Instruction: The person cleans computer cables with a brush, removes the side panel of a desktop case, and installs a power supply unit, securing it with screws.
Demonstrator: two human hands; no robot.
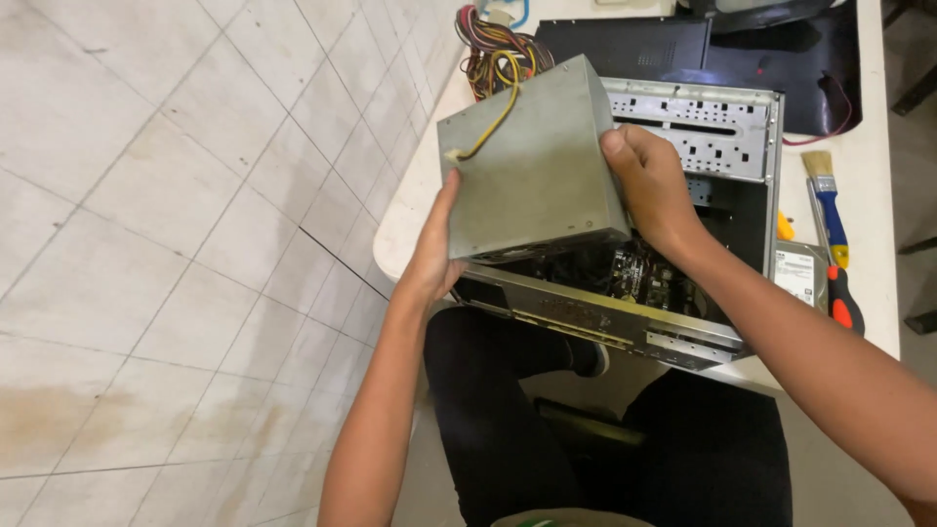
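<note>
Underneath everything, a tiled floor (146, 244) fills the left half of the view, pale with a brown stain at lower left. A white surface (878, 195) with a rounded corner carries the work.

On the surface lies an open computer case (683, 332), its metal frame bare and its drive bay (698, 132) perforated. Inside, dark circuit parts are visible near the bottom edge. A black panel (781, 68) lies behind the case.

Held above the case's left part is the power supply (532, 161), a plain grey metal box, dull and slightly scuffed, tilted with one broad face toward the camera. A yellow wire (498, 117) crosses that face to a small white plug at its left edge. A bundle of coloured cables (493, 59) leaves the box at the top and rests on the surface.

The left hand (434, 254) grips the box's lower left edge, thumb on the front face. The right hand (649, 185) clasps the right edge, fingers wrapped behind it.

Right of the case lie a hard drive (800, 273), a blue-handled brush (828, 210) and a red-and-black screwdriver (844, 303), close together.
</note>
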